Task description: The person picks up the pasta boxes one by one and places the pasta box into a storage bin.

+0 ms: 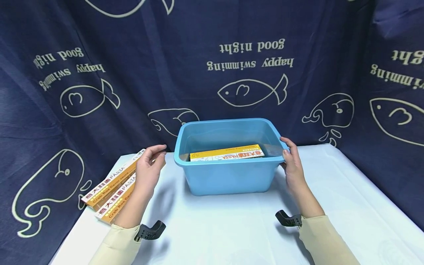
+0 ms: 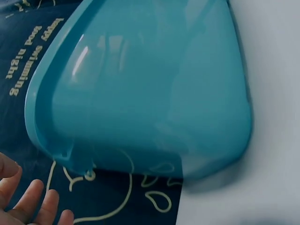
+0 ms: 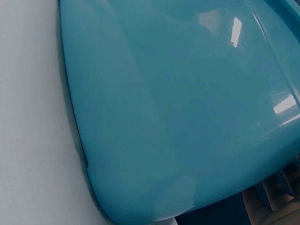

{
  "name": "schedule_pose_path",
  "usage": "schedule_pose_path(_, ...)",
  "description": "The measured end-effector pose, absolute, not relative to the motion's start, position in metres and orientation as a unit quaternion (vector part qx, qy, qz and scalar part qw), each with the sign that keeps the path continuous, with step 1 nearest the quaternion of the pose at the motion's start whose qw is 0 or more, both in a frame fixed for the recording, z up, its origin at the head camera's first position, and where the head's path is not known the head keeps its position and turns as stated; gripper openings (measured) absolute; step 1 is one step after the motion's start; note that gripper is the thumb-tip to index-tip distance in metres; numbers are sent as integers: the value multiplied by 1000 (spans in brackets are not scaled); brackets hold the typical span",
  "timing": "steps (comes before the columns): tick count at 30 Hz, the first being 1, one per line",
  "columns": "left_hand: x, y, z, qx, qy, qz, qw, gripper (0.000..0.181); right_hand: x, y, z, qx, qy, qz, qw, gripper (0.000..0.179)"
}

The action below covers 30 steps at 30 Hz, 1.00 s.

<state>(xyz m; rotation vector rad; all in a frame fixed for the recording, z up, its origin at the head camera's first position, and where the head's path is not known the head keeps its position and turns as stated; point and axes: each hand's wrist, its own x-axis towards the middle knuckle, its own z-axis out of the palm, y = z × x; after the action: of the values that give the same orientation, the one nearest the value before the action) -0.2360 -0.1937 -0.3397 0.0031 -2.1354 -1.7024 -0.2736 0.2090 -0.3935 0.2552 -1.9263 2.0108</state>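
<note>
A light blue plastic bin [image 1: 228, 178] stands upright on the table in the head view. Inside it lies a yellow and white pasta box [image 1: 228, 153]; the bin's front wall hides its lower part. My right hand [image 1: 293, 165] grips the right end of the rim, thumb on top and fingers around the outside. To the left of the bin, my left hand [image 1: 150, 167] hovers with loosely bent fingers and holds nothing. In the left wrist view, those fingers [image 2: 30, 199] are apart from the bin wall [image 2: 140, 93].
Two more pasta boxes, an upper one [image 1: 110, 184] and a lower one [image 1: 116, 198], lie slantwise on the white table [image 1: 228, 228] at left, partly behind my left hand and forearm. A dark blue curtain [image 1: 185, 73] with fish drawings hangs behind the table and along its sides.
</note>
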Motion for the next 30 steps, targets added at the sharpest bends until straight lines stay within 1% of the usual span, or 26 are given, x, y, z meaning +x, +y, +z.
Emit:
schedule_pose_path(9, -230, -214, -350, 34, -797, -583, 155, 33, -274, 210, -395, 94, -679, 708, 170, 50)
schedule_pose_path(13, -229, -224, -355, 38, -802, -577, 150, 35, -274, 211, -396, 97, -676, 710, 173, 50)
schedule_pose_path(18, -226, -239, -361, 44, -815, -561, 142, 43, -275, 210, -395, 101, -676, 709, 172, 50)
schedule_pose_path(23, -220, -253, -368, 56, -838, -527, 132, 52, -275, 210, -395, 104, -677, 708, 173, 50)
schedule_pose_path(30, -214, -271, -377, 64, -865, -482, 127, 58, -274, 211, -395, 100, -678, 707, 173, 50)
